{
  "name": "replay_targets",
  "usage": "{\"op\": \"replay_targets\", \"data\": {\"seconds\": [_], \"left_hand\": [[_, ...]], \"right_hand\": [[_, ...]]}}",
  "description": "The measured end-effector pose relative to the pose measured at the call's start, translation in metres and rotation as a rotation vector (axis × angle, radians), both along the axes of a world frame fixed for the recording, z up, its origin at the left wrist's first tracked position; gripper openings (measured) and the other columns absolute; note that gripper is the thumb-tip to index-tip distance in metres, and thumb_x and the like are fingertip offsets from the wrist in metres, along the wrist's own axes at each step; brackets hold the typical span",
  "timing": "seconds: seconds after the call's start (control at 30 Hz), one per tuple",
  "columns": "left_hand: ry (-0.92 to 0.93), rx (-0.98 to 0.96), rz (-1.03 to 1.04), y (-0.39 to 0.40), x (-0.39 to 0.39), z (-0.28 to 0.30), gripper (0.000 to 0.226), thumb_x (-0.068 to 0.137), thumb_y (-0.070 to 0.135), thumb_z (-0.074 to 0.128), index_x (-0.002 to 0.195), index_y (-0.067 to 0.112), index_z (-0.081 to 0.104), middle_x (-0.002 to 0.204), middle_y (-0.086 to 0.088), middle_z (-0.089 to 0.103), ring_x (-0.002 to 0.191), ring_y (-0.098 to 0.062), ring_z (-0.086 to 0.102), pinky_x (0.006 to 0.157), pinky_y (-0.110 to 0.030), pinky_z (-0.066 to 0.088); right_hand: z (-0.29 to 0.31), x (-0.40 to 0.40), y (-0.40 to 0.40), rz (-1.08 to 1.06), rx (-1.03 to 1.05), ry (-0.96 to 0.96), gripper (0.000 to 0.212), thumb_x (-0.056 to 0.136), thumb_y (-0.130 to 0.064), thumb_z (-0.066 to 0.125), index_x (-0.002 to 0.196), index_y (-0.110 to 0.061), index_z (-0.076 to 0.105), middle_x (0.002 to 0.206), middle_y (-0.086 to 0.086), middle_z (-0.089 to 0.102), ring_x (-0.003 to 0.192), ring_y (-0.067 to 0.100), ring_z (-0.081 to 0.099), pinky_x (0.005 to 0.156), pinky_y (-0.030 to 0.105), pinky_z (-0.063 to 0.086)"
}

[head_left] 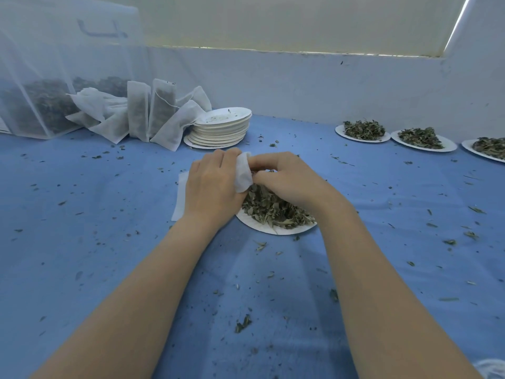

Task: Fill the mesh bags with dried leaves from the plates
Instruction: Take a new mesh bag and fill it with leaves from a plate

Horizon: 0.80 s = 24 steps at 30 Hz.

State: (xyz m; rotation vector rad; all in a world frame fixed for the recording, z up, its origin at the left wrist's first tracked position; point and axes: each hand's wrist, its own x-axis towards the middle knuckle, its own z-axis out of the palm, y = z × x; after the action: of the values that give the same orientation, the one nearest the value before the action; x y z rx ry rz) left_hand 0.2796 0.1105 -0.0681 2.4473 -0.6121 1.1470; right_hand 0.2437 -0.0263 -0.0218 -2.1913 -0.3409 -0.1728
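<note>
A white paper plate (273, 229) heaped with dried green leaves (270, 206) sits in the middle of the blue table. My left hand (211, 187) holds a small white mesh bag (243, 170) at the plate's left edge; part of the bag shows left of the hand. My right hand (287, 179) lies curled over the leaf pile, its fingertips at the bag's mouth pinching leaves. The far side of the plate is hidden by both hands.
Filled mesh bags (153, 110) lean against the back wall at left beside a large mesh sack (41, 105). A stack of used plates (221, 129) stands behind my hands. Three plates of leaves (363, 131) line the right back. Leaf crumbs litter the table.
</note>
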Motion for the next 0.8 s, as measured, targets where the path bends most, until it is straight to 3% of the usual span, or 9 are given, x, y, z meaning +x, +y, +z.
{"op": "replay_targets", "data": {"seconds": [0.07,0.2,0.33,0.4,0.5,0.63,0.8], "left_hand": [[0.045,0.003,0.004,0.000,0.001,-0.001,0.041,0.067,0.013,0.065,0.105,-0.003,0.062,0.084,-0.019,0.063,0.073,-0.038,0.059,0.065,-0.041,0.042],[0.094,0.012,0.025,0.001,0.002,-0.002,0.043,0.068,0.008,0.071,0.109,-0.001,0.060,0.091,-0.019,0.062,0.083,-0.039,0.057,0.072,-0.042,0.039],[0.084,0.021,0.037,0.002,0.002,-0.002,0.039,0.070,0.006,0.072,0.108,0.002,0.062,0.090,-0.018,0.062,0.082,-0.037,0.057,0.072,-0.041,0.038],[0.075,0.027,0.028,0.002,0.001,-0.002,0.039,0.069,0.002,0.072,0.106,0.003,0.062,0.087,-0.017,0.062,0.080,-0.036,0.057,0.071,-0.040,0.038],[0.030,0.033,0.000,0.001,0.000,-0.002,0.039,0.065,0.002,0.075,0.102,0.003,0.064,0.081,-0.015,0.061,0.072,-0.035,0.057,0.069,-0.039,0.039],[-0.034,0.040,-0.044,-0.001,-0.001,-0.003,0.036,0.066,0.012,0.072,0.100,0.001,0.065,0.078,-0.014,0.062,0.068,-0.033,0.058,0.069,-0.036,0.035],[-0.046,0.035,-0.049,-0.003,0.000,-0.004,0.038,0.069,0.014,0.071,0.102,-0.002,0.064,0.083,-0.015,0.065,0.071,-0.033,0.061,0.068,-0.039,0.045]], "right_hand": [[-0.001,0.001,-0.003,-0.008,0.063,0.027,0.040,0.079,0.001,0.049,0.096,-0.033,0.062,0.101,-0.011,0.067,0.087,0.008,0.060,0.071,0.020,0.047],[-0.006,0.004,-0.009,-0.141,0.136,-0.044,0.029,0.079,-0.005,0.064,0.093,-0.028,0.054,0.107,-0.008,0.063,0.076,0.006,0.061,0.066,0.014,0.047],[-0.007,0.007,-0.011,-0.268,0.182,-0.060,0.019,0.077,-0.019,0.074,0.086,-0.032,0.064,0.089,-0.009,0.068,0.075,-0.002,0.062,0.054,0.001,0.040],[-0.005,0.008,-0.011,-0.302,0.155,-0.096,0.015,0.076,-0.020,0.075,0.081,-0.032,0.067,0.083,-0.008,0.069,0.077,-0.001,0.062,0.058,0.000,0.039],[-0.004,0.009,-0.009,-0.256,0.169,-0.119,0.018,0.075,-0.013,0.076,0.082,-0.027,0.069,0.075,-0.012,0.068,0.069,-0.005,0.061,0.066,0.002,0.043],[-0.008,0.008,0.000,-0.240,0.229,-0.163,0.027,0.073,-0.007,0.072,0.092,-0.024,0.062,0.064,-0.016,0.067,0.065,-0.008,0.059,0.061,0.001,0.039],[-0.006,0.005,0.005,-0.146,0.090,-0.123,0.031,0.081,-0.012,0.063,0.107,-0.029,0.059,0.080,-0.009,0.073,0.082,0.002,0.057,0.065,0.004,0.040]]}}
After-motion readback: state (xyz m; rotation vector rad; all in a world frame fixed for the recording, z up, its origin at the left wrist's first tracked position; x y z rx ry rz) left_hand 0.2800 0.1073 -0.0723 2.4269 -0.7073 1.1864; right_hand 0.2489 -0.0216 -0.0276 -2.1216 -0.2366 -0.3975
